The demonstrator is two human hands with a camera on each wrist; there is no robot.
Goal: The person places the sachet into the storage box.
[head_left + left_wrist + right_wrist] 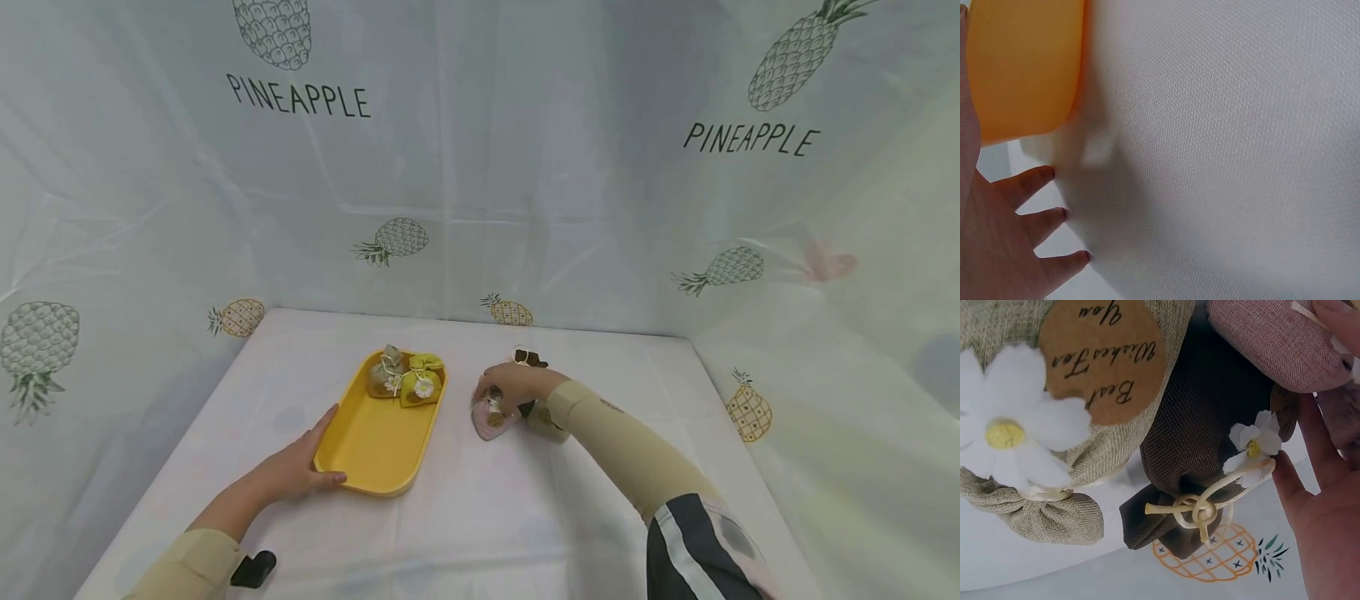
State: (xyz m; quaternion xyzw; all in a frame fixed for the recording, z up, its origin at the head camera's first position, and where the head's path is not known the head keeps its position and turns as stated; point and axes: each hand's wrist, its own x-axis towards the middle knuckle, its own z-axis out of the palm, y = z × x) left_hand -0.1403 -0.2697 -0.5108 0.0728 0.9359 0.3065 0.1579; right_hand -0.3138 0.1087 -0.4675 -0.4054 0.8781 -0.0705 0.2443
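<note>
Your left hand (pixel 288 471) sits closest, on the near left corner of the oblong yellow plastic tray (pixel 367 442): thumb lies along the near rim, fingers straight up the tray's left side, so an open-handed hold, nothing pinched. Left wrist view shows the fingers (pixel 1029 187) spread on the white cloth table cover (pixel 1222 156), right beside the tray wall. At the tray's far end lie two small drawstring sachets, a beige burlap one (pixel 386 372) and a yellow one with a white flower (pixel 422 381), touching each other.

Your right hand (pixel 512 385) is just right of the tray, fingers curled down over a pink woven sachet (pixel 491 419) lying on the cover; looks like a grip on its top. Close in, the right wrist view shows a dark brown burlap sachet with a cord bow and small white flower (pixel 1200 469) and a beige burlap sachet with a big daisy and round kraft tag (pixel 1079 394) next to the pink one.
</note>
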